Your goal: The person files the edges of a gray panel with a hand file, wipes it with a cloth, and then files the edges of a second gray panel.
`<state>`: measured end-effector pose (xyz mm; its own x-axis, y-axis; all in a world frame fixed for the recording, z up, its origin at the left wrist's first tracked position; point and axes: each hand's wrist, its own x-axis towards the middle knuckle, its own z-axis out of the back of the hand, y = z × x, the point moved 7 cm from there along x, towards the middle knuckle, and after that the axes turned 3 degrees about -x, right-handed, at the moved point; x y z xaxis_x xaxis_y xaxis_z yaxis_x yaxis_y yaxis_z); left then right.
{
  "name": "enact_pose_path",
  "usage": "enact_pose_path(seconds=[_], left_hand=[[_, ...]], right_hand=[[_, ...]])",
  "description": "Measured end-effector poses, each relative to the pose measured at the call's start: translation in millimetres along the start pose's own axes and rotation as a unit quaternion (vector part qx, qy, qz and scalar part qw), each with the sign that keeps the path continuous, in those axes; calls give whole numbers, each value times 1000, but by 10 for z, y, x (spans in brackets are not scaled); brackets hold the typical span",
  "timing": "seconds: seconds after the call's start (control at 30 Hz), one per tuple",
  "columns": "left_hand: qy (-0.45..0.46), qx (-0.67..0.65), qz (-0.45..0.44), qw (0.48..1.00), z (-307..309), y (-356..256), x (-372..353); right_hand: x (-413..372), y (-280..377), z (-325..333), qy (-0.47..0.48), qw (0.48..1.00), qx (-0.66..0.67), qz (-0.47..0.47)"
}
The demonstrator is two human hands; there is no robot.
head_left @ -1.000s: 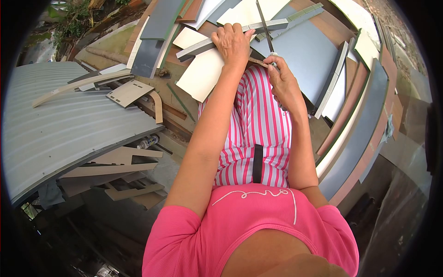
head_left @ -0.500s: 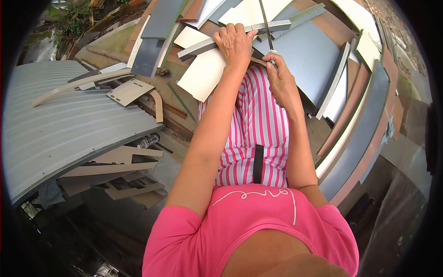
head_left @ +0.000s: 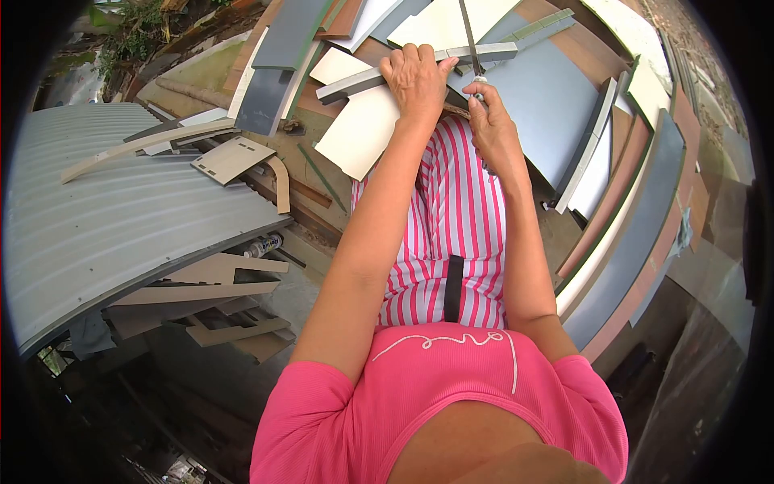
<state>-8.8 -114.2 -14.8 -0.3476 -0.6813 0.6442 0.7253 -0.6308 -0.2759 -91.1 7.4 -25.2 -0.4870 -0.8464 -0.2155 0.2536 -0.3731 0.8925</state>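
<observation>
A long grey strip (head_left: 352, 85) lies slantwise over pale and dark boards in front of my knees. My left hand (head_left: 417, 81) is wrapped over the strip, with its thumb spread to the right. Just right of it, my right hand (head_left: 493, 129) is closed on the handle of a long thin blade (head_left: 468, 34), a saw or knife. The blade points away from me and crosses the strip near its right part. Beneath the strip are a cream board (head_left: 360, 133) and a large blue-grey panel (head_left: 556, 113).
Corrugated grey sheet (head_left: 121, 194) spans the left side, with cut board pieces (head_left: 232, 159) on its edge. A bottle (head_left: 264, 245) lies below that edge. Curved long boards (head_left: 637, 218) are stacked along the right. More offcuts (head_left: 218, 278) sit at lower left.
My right hand and the blade have shifted slightly up and away from me. The whole view has moved a little; my left hand still holds the strip.
</observation>
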Motion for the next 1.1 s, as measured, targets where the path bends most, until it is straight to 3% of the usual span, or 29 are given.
enact_pose_path(seconds=[0.17, 0.23, 0.33, 0.67, 1.1], left_hand=[[-9, 6, 3, 1000, -2, -14, 11], [-7, 9, 11, 1000, -26, 0, 16], [-17, 7, 7, 1000, -18, -3, 5], [-17, 6, -9, 1000, -4, -19, -3], [-3, 12, -1, 1000, -19, -19, -12]], right_hand=[[57, 19, 6, 8, 1000, 18, -2], [97, 3, -11, 44, 994, 85, -46], [221, 21, -28, 43, 987, 154, -23], [159, -31, -60, 4, 998, 68, -8], [184, -87, -121, 12, 987, 162, -11]])
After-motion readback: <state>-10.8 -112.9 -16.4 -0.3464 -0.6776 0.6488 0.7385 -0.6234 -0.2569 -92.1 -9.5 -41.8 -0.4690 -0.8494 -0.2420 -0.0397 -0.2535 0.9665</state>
